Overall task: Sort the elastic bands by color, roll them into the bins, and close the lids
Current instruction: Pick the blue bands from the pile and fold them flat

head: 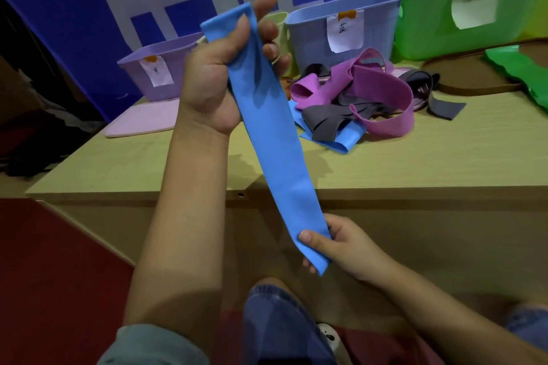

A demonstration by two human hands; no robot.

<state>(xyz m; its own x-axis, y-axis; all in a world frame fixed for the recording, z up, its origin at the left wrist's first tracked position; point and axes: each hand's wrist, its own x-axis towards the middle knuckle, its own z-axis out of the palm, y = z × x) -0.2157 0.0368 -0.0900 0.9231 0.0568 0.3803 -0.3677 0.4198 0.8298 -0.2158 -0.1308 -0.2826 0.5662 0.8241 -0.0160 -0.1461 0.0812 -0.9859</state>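
Blue flat elastic band [275, 139] hangs stretched, unrolled, between the left hand [225, 68] gripping its far end and the right hand [335, 243] pinching its near end; the mixed band pile [355, 98] waits unsorted near the open, lidless blue plastic bin [311, 38].

Behind the furniture stands a blue wall panel [68, 24] with large white shapes printed on it, and to its left the room goes dark, where only some unclear dark things can be seen. The furniture is a low table [415, 163] of pale wood with a light grain; its front edge has a small round hole, and its front side goes down in shadow. The floor [53, 281] at the lower left is dark red, and the light is soft and a little dim, giving weak shadows on the wood.
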